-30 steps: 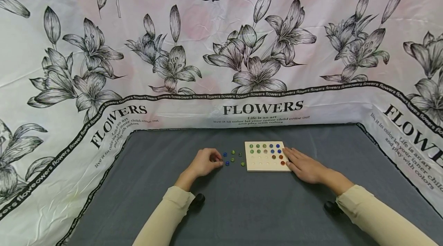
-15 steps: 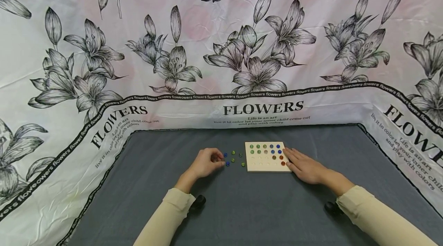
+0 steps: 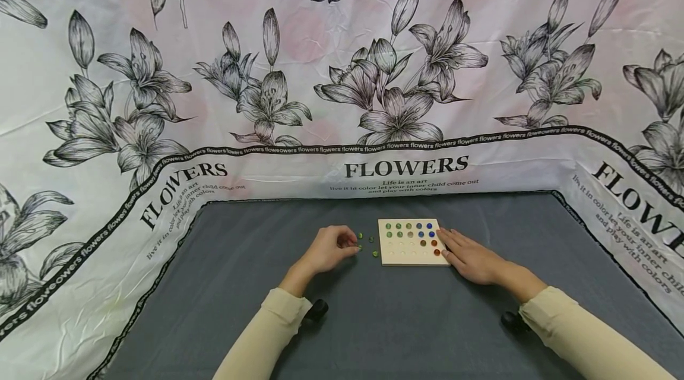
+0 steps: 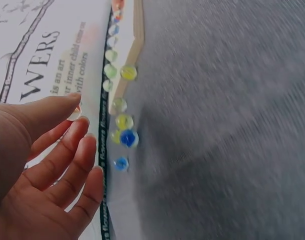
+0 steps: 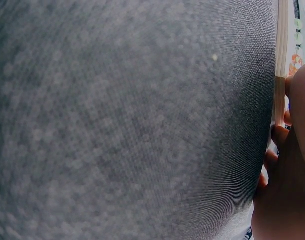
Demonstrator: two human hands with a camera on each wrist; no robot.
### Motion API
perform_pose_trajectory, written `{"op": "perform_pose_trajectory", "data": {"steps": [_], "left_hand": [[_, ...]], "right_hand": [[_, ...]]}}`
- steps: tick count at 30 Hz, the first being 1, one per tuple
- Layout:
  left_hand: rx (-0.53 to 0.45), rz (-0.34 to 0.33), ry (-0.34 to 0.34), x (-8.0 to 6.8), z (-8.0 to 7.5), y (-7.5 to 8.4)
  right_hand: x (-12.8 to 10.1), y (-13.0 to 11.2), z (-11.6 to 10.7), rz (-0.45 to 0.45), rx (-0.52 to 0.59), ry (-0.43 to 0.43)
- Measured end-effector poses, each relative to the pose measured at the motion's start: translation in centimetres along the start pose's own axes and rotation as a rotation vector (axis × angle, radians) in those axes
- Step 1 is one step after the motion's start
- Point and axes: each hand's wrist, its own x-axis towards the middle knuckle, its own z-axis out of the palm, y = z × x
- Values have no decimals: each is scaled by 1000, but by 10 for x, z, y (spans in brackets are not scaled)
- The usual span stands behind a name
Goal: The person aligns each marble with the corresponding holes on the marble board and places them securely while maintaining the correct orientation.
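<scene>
My left hand [image 3: 328,250] pinches a clear marble with a reddish streak [image 4: 76,113] between thumb and fingertips, above the cloth. Loose yellow-green marbles [image 3: 375,254] lie between this hand and a pale wooden board [image 3: 406,260]. Two blue marbles, one dark [image 4: 127,138] and one lighter [image 4: 121,163], show beside the hand in the left wrist view; the hand hides them in the head view. Green and blue marbles fill the board's two far rows, with a few brown and red ones [image 3: 437,252] at the right of the near rows. My right hand [image 3: 472,258] rests flat, fingers on the board's right edge.
Dark grey cloth [image 3: 395,320] covers the table. Behind it and along the sides rises a white sheet [image 3: 299,175] printed with flowers and lettering. Shallow bare holes show at the left of the board's two near rows.
My left hand has moved right, toward the board, with the marble in its fingertips, and now covers the blue marbles in the head view. The right hand and the board stay put.
</scene>
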Motion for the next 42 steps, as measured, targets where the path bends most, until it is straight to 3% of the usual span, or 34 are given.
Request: {"op": "perform_pose_trajectory", "data": {"steps": [10, 21, 28, 42], "left_hand": [[-17, -7, -15, 11, 8, 14], [-43, 32, -33, 21, 20, 27], [-60, 44, -52, 28, 27, 34], [-57, 62, -64, 40, 46, 47]], "right_hand": [[4, 14, 9, 0, 12, -5], [2, 9, 7, 4, 6, -9], [-1, 5, 3, -43, 1, 42], [1, 9, 6, -6, -14, 5]]}}
